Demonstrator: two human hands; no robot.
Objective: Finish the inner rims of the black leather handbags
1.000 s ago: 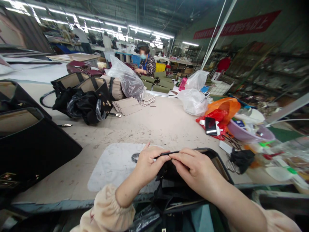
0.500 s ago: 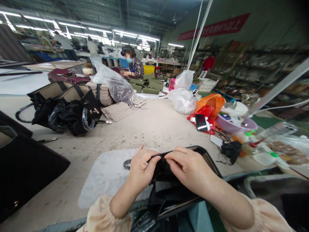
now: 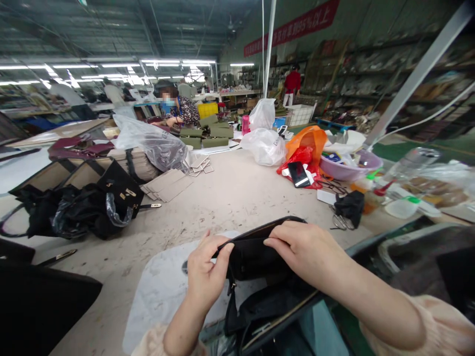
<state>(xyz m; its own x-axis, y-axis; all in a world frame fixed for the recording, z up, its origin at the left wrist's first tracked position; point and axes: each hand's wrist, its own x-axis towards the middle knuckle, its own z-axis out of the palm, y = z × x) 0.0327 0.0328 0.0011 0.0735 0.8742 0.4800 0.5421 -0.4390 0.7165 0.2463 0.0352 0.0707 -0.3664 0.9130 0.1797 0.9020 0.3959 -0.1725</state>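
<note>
A black handbag (image 3: 256, 257) stands at the near edge of the worktable, its mouth facing me. With thumb and fingers, my left hand (image 3: 208, 264) pinches the left end of the bag's upper edge. Farther right along that same edge, my right hand (image 3: 302, 247) is closed on it, thumb inside the bag and fingers over the outside. A black strap with a small metal fitting hangs inside the near part of the bag. Under the bag lies a white sheet (image 3: 156, 282). The bag's far outer side is hidden from me.
More black bags (image 3: 85, 198) stand at left, beside beige card pieces (image 3: 168, 184). A black panel (image 3: 44, 301) fills the near left. Rightward are a phone (image 3: 299, 174), an orange bag (image 3: 306, 143), a purple basin (image 3: 351, 167) and bottles. A co-worker (image 3: 178, 106) sits across the table.
My hands have moved apart along the bag's edge, the left one leftward and the right one rightward. The camera view has turned to the right.
</note>
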